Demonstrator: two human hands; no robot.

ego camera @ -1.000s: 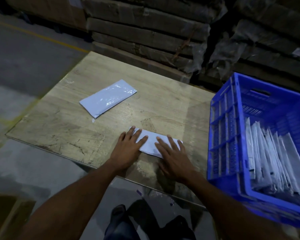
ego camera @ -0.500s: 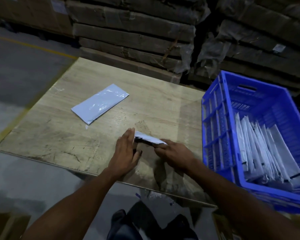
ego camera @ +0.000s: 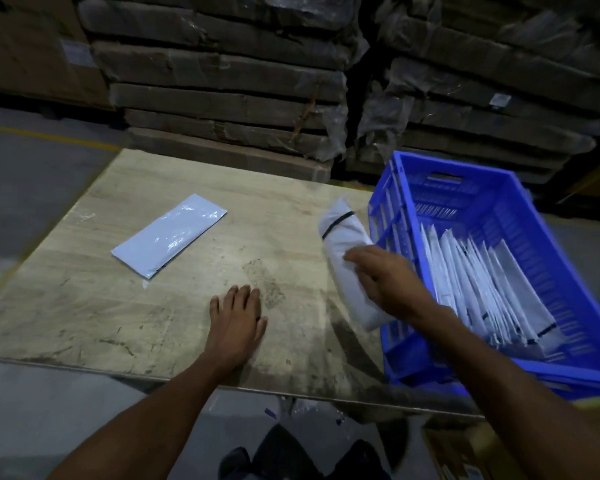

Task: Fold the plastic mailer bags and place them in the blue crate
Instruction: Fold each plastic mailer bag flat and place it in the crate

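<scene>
The right hand gripped the folded mailer bag in the air just left of the blue crate, while the left hand lay flat, fingers straight, on the table. Best to slot it upright beside the filed bags; one unfolded mailer waited farther left

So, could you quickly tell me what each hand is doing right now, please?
Left hand: open, fingers flat on the table.
Right hand: holding the folded mailer bag.
</scene>
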